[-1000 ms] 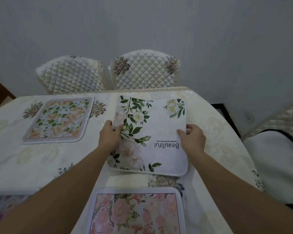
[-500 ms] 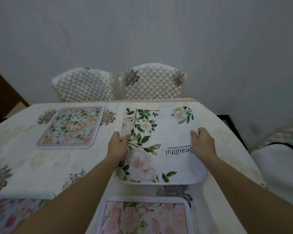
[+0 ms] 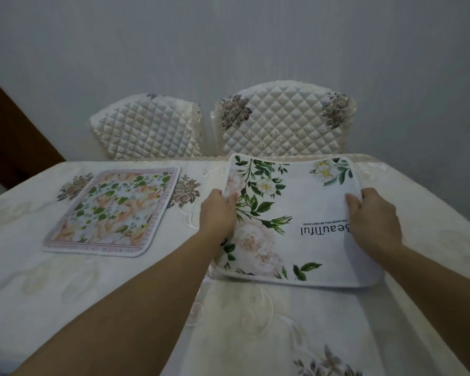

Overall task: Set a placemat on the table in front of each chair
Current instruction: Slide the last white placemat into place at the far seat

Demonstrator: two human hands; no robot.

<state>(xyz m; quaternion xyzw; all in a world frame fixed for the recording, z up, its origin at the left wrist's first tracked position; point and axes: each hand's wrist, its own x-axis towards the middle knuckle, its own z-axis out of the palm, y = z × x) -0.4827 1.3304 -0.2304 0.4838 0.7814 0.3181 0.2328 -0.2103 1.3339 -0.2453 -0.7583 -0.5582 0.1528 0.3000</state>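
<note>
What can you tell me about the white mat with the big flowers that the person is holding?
The white placemat is squarish with rounded corners and a pale piped edge, and looks like soft padded fabric. Green leaves and cream blossoms run down its left side, a small spray sits in the far right corner, and "Beautiful" reads upside down. The left hand and right hand grip its side edges. It sits on the tablecloth before the right quilted chair, far edge at the table's edge.

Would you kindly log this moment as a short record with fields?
held item: white "Beautiful" placemat, gripped at both side edges
left hand: on its left edge
right hand: on its right edge
position: in front of right quilted chair
already set: orange floral placemat, before left quilted chair
surface: tablecloth
</note>
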